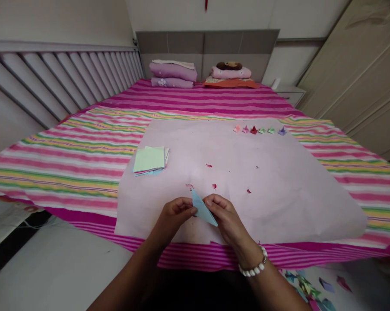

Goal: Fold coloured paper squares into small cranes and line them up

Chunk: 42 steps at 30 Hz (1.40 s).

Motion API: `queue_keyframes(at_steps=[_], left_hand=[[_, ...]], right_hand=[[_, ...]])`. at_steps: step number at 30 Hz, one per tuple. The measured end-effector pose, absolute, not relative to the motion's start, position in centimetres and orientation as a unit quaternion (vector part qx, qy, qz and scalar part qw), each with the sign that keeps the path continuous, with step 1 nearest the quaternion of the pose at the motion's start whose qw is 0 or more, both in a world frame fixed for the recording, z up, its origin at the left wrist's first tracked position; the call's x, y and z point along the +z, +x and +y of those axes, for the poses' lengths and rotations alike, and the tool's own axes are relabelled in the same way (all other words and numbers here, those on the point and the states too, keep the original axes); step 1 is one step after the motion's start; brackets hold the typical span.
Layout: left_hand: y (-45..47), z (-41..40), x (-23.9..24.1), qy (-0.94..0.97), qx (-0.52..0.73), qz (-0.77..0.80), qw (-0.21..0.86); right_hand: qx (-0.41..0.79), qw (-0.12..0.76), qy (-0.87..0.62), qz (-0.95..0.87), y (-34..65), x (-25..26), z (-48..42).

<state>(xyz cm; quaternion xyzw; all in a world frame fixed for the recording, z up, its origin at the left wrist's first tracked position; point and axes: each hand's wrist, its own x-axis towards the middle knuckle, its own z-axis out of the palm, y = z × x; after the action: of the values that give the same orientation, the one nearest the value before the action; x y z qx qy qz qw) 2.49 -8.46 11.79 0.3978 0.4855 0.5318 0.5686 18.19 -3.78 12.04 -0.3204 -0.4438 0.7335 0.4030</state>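
A light-blue piece of folded paper (201, 210), shaped like a narrow triangle, is held up between both hands over the near edge of the pale sheet (272, 207). My left hand (178, 209) pinches its left side between thumb and fingers. On the opposite side, my right hand (222, 211) grips the paper's edge, with a white bead bracelet on that wrist. A stack of square paper (150, 159), pale green on top, lies to the left. Along the far right of the sheet stand several small folded paper pieces, among them a red one (253, 130) and a purple one (282, 131).
The sheet lies on a bed with a striped cover (68, 160). Small red scraps (214, 186) dot the sheet. Folded purple bedding (173, 74) and a pink pile (231, 72) rest by the headboard. Colourful folded papers (308, 287) lie on the floor at lower right.
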Motion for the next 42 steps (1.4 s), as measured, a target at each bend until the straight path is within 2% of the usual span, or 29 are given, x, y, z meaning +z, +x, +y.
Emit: queue_keyframes(at_steps=[10, 16, 18, 22, 23, 30, 34, 42], left_hand=[[2.0, -8.4, 11.8, 0.382, 0.537, 0.475, 0.583], [2.1, -8.1, 11.1, 0.410, 0.527, 0.507, 0.546], [2.4, -8.1, 10.9, 0.453, 0.512, 0.543, 0.488], [3.1, -8.4, 11.0, 0.526, 0.506, 0.639, 0.244], [3.2, -8.6, 11.1, 0.531, 0.502, 0.649, 0.212], [4.5, -8.9, 12.0, 0.536, 0.422, 0.659, 0.318], [4.6, -8.7, 11.9, 0.547, 0.405, 0.662, 0.313], [4.6, -8.8, 12.1, 0.562, 0.354, 0.713, 0.223]], right_hand=[[0.740, 0.397, -0.332, -0.429, 18.3, 11.4, -3.4], [0.706, 0.387, -0.324, -0.497, 18.5, 11.3, -3.1], [0.688, 0.384, -0.343, -0.512, 18.4, 11.4, -3.2], [0.625, 0.415, -0.392, -0.532, 17.8, 11.1, -3.4], [0.610, 0.425, -0.399, -0.537, 17.7, 11.0, -3.5], [0.519, 0.447, -0.399, -0.610, 17.1, 10.7, -4.0], [0.442, 0.446, -0.405, -0.664, 17.1, 10.7, -4.4], [0.383, 0.450, -0.422, -0.687, 16.8, 11.2, -4.6]])
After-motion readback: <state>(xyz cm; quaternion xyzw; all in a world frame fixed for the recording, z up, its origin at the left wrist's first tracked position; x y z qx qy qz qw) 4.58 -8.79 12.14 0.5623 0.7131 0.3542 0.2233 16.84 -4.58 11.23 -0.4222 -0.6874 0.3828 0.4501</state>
